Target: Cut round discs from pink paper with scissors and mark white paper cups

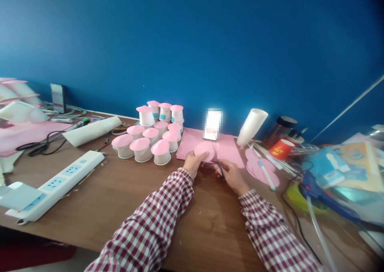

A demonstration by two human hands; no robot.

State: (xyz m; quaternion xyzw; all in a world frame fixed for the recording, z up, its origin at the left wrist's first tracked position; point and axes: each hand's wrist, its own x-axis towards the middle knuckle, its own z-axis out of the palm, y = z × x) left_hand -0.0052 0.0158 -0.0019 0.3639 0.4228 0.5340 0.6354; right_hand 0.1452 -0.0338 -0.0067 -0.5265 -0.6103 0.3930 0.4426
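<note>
My left hand (193, 164) pinches a round pink paper disc (204, 151) by its near edge, thumb on top. In my right hand (232, 175) is a pair of scissors (220, 169), fingers wrapped round the handles, with the blades at the disc's right side. Whether the blades are apart is too small to tell. Behind the disc lie pink paper sheets (231, 146). To the right of them, several cut pink discs (264, 172) overlap, a white and blue marker (267, 175) lying across them.
Paper cups with pink cone tops (140, 150) stand stacked at the left. A power strip (64, 182) and a cup stack (93, 131) lie farther left. A phone (212, 124) leans on the blue wall. Rightward are a red cup (281, 149) and a blue glue gun (327, 198).
</note>
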